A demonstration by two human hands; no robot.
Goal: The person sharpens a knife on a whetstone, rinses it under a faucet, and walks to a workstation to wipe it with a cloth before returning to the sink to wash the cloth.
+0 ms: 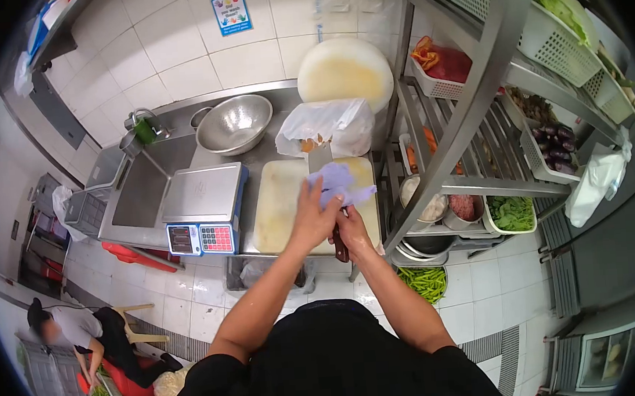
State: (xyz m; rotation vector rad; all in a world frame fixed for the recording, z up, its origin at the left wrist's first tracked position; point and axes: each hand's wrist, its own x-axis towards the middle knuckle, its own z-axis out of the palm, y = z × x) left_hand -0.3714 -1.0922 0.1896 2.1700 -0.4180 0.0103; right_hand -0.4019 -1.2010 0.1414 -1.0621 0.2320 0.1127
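My right hand point(354, 232) is wrapped round the dark wooden handle of a cleaver point(320, 156), whose broad metal blade points away from me. A purple cloth point(336, 176) lies over part of the blade, with my left hand point(311, 217) closed on it. Both hands are above a pale, stained cutting board point(276, 210). Just beyond the blade tip, a white plastic bag point(345, 119) lies with orange-brown pieces showing at its mouth. The cloth hides the middle of the blade.
Left of the board stands a digital scale point(203, 195), then a sink point(147, 188). A metal bowl point(235, 126) sits behind. A round board point(344, 75) leans on the wall. Shelves point(467, 121) of vegetables rise at right. Another person point(84, 328) handles greens at lower left.
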